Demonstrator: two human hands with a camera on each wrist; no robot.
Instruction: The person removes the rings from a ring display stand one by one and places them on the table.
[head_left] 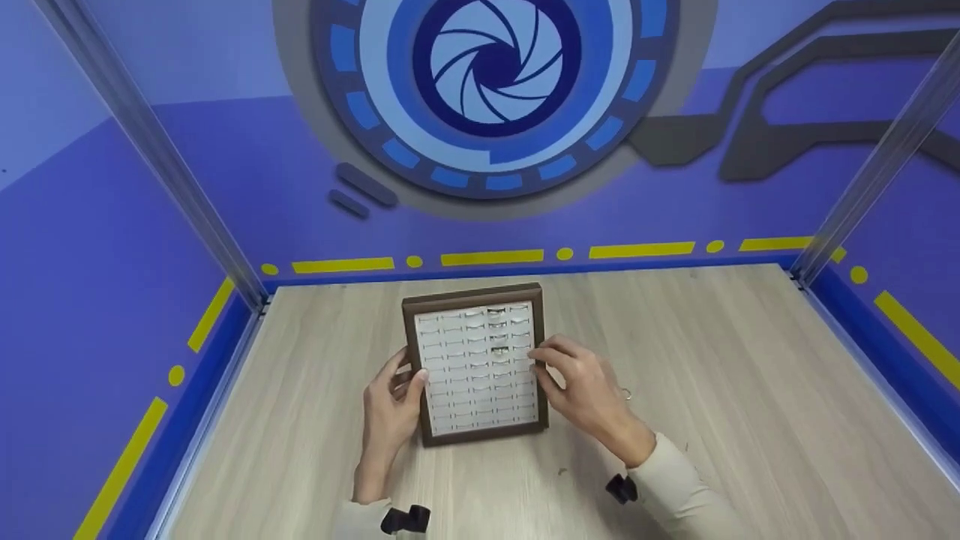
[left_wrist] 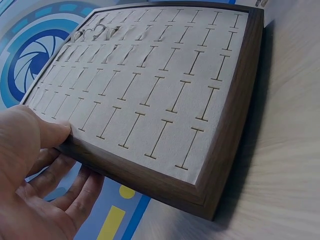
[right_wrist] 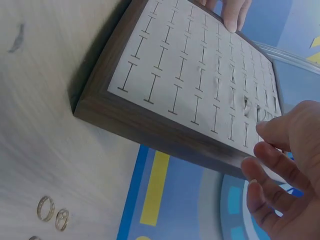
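Note:
A ring display tray [head_left: 480, 367] with a dark wooden frame and a pale slotted pad is tilted up on the table. My left hand [head_left: 394, 412] grips its left edge, thumb on the front and fingers behind, as the left wrist view [left_wrist: 45, 175] also shows. Several rings [left_wrist: 97, 33] sit in slots, one of them heart-shaped. At the right edge my right hand [head_left: 581, 382] has its thumb and index fingertips close together by the pad's outer slots. In the right wrist view the right hand [right_wrist: 290, 165] hides that spot, and I cannot tell whether a ring is pinched there.
Loose rings [right_wrist: 46, 208] lie on the wooden table [head_left: 300, 450], to the right of the tray. A small dark mark [head_left: 562, 471] shows on the tabletop near the front. Blue printed panels [head_left: 225, 172] and metal posts [head_left: 172, 165] stand around the table.

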